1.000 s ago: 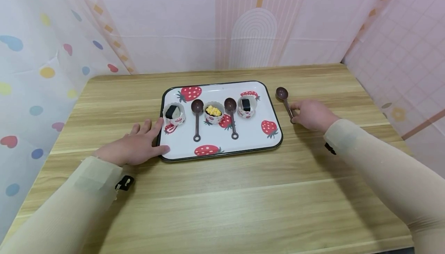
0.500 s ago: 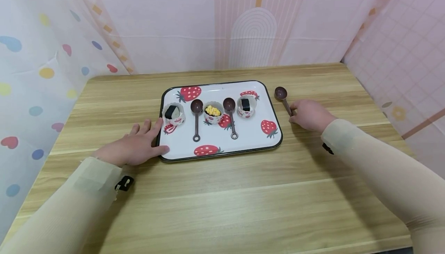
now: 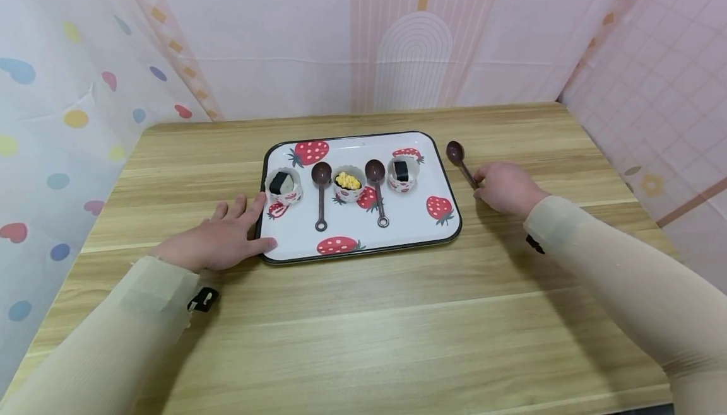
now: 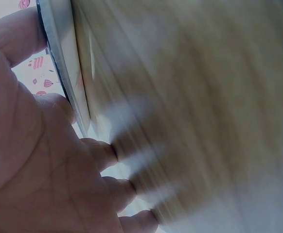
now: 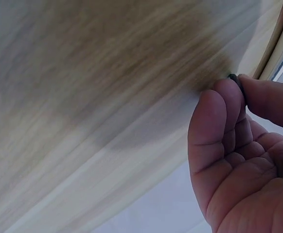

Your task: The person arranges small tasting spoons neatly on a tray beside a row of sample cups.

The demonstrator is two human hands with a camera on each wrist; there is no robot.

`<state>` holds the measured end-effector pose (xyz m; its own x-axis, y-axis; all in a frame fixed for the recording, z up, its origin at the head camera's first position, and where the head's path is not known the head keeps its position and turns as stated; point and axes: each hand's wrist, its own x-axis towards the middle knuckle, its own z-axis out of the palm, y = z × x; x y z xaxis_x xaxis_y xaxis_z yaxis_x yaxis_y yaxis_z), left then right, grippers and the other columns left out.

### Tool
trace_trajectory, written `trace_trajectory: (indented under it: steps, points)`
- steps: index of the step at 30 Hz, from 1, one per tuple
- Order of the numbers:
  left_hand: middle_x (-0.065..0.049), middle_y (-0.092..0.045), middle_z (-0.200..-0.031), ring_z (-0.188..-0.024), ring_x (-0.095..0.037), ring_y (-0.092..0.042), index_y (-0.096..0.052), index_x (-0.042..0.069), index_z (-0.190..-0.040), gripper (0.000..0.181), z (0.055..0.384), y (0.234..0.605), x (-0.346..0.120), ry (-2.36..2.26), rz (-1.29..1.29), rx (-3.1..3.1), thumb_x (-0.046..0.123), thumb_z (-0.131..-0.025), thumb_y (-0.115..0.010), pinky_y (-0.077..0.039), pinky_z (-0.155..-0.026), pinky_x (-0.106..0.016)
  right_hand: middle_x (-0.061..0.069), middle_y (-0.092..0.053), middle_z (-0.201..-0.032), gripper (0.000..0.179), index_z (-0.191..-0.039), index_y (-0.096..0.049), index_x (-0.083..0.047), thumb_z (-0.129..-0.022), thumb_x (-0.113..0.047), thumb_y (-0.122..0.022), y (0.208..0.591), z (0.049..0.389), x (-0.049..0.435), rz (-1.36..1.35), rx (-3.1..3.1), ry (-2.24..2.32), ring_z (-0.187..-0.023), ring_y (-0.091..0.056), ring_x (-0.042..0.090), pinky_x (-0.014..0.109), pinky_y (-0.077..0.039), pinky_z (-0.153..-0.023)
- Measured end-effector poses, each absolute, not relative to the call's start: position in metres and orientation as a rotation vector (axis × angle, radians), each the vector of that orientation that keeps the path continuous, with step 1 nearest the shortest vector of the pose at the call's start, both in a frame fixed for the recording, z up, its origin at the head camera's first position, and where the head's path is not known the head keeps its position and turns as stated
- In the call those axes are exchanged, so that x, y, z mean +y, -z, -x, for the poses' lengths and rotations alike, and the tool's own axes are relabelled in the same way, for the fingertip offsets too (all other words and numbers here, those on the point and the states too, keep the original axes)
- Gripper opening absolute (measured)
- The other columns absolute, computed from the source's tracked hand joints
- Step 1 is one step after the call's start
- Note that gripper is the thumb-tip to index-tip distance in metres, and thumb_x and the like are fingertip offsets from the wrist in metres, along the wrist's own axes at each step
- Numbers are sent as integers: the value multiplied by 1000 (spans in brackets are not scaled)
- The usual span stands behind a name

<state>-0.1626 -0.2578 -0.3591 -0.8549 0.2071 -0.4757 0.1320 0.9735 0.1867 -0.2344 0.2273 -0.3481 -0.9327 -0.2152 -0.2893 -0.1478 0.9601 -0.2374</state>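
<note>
Right of the tray, my right hand (image 3: pixel 507 189) pinches the handle of a brown measuring spoon (image 3: pixel 456 152) between thumb and fingers. The right wrist view shows the dark handle end (image 5: pixel 236 82) at the fingertips; the bowl points away, near the tray's right edge. My left hand (image 3: pixel 220 236) rests spread at the left edge of the white strawberry tray (image 3: pixel 392 238), its thumb over the rim. On the tray, two more brown spoons (image 3: pixel 321 174) (image 3: pixel 375 173) lie between three paper cups: a rice ball cup (image 3: pixel 286 195), a yellow-topped cup (image 3: pixel 349 194) and another rice ball cup (image 3: pixel 403 185).
The wooden table (image 3: pixel 363 327) extends in front of the tray and to both sides. A patterned curtain (image 3: pixel 284 43) hangs behind the table's back edge, with more printed cloth at left and right.
My right hand has shifted its grip on the spoon, whose bowl has moved slightly left toward the tray and whose handle now slants more. The left hand stays in place.
</note>
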Motion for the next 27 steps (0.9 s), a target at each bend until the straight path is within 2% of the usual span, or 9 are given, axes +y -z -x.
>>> trace_trajectory:
  steps: [15,22,27]
  points:
    - [-42,1,-168,-148,-73,-1,5,7,-169,107,163,361,-259,-199,-240,2610,70,-101,-50,-15,-115,-85,14,-72,-96,22,-116,-71,-2,-102,-15,-61,351,234,227,224,2804,343,-84,-62,29,41,-50,-75]
    - [-42,1,-168,-148,-73,-2,5,7,-169,108,163,361,-259,-202,-240,2611,70,-101,-50,-16,-115,-85,12,-68,-87,20,-113,-69,-3,-103,-17,-59,351,231,226,208,2809,376,-79,-59,28,37,-46,-68]
    - [-42,1,-168,-148,-73,-2,4,7,-169,108,163,362,-259,-200,-238,2612,70,-101,-51,-16,-115,-85,7,-61,-73,19,-111,-68,-4,-103,-18,-58,349,229,224,201,2815,411,-68,-55,23,34,-44,-61]
